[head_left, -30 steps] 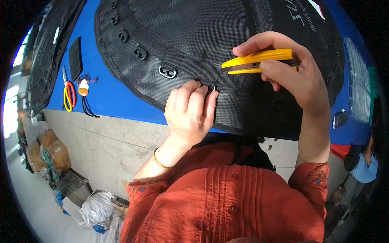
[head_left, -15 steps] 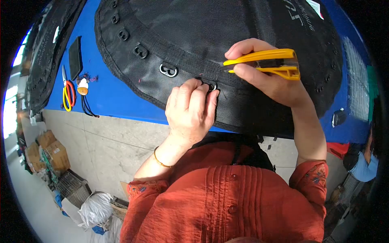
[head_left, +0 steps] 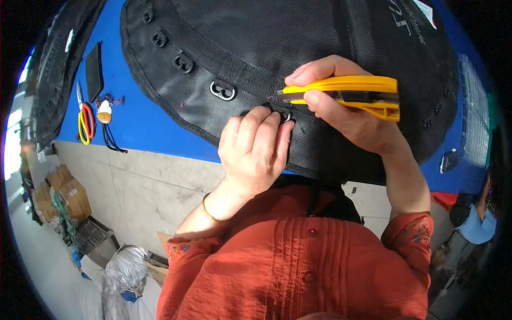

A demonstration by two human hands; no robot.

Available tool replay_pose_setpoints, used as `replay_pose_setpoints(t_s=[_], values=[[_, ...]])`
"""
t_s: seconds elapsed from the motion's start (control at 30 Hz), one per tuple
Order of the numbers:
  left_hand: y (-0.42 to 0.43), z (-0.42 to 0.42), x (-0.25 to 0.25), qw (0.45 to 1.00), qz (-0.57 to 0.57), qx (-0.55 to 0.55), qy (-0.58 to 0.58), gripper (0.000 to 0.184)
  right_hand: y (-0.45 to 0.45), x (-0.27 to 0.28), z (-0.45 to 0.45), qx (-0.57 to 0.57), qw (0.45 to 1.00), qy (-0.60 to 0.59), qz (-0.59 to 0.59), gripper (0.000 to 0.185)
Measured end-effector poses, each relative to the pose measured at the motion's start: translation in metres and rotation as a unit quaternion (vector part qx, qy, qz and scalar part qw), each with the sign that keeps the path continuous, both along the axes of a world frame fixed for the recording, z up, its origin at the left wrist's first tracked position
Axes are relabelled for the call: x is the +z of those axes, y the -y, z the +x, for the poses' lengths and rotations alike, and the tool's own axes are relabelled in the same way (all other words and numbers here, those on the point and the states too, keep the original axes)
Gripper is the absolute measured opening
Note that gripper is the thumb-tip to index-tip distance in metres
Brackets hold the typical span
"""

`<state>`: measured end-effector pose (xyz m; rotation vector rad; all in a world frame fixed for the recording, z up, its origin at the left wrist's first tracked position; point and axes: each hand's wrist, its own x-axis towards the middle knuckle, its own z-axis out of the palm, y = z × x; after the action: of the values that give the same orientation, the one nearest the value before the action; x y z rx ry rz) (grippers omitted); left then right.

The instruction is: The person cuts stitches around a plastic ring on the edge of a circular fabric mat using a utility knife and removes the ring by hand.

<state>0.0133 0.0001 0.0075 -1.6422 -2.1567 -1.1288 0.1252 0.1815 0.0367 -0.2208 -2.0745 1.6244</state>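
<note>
Black mesh fabric point(head_left: 256, 53), rounded in outline, lies spread over the blue table. Metal D-rings run along its border, among them a bright one point(head_left: 223, 90) just left of my hands. My left hand point(head_left: 253, 146) has its fingers bunched on a ring near the edge, which shows only partly between the fingertips. In my right hand point(head_left: 346, 112) is a yellow utility knife point(head_left: 368, 85), gripped between thumb and fingers. Its blade points left, close above the stitching by that ring. Whether the tip touches the fabric I cannot tell. A small pink thread mark shows near the tip.
On the blue table point(head_left: 138, 136) at left lie scissors point(head_left: 85, 120) with red and yellow handles, a dark flat strip point(head_left: 94, 72) and a small corded item point(head_left: 105, 117). Another black piece point(head_left: 53, 69) hangs farther left. Cardboard boxes point(head_left: 72, 197) stand on the floor.
The knife has shifted slightly left and down, with more blade showing beyond its tip. My left hand keeps its hold on the ring. The view has shifted a little.
</note>
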Motion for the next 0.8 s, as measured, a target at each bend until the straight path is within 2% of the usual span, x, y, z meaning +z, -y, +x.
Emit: replay_pose_setpoints(t_s=[0.4, 0.47, 0.5, 0.53, 0.6, 0.7, 0.8], values=[[0.000, -0.001, -0.002, 1.000, -0.010, 0.003, 0.009, 0.029, -0.004, 0.003, -0.003, 0.017, 0.996, 0.018, 0.081, 0.011], [-0.002, -0.002, -0.008, 0.999, 0.033, 0.009, -0.012, 0.023, 0.000, 0.007, -0.003, 0.015, 0.992, 0.068, 0.109, 0.013], [-0.002, -0.002, -0.008, 0.999, 0.032, 0.008, -0.013, 0.023, 0.001, 0.008, -0.002, 0.023, 0.995, 0.075, 0.069, 0.013], [-0.002, -0.002, -0.008, 0.999, 0.031, 0.009, -0.015, 0.023, 0.000, 0.007, -0.002, 0.022, 0.995, 0.074, 0.068, 0.013], [-0.002, -0.002, -0.007, 0.999, 0.029, 0.010, -0.018, 0.023, -0.003, 0.003, -0.003, 0.023, 0.986, 0.023, 0.165, 0.014], [-0.001, -0.002, -0.006, 0.999, 0.019, 0.008, -0.026, 0.024, -0.001, 0.002, -0.001, 0.014, 0.994, 0.041, 0.101, 0.012], [-0.001, -0.003, -0.007, 0.999, 0.023, 0.003, -0.036, 0.024, -0.003, 0.001, 0.000, 0.039, 0.989, 0.010, 0.139, 0.010]])
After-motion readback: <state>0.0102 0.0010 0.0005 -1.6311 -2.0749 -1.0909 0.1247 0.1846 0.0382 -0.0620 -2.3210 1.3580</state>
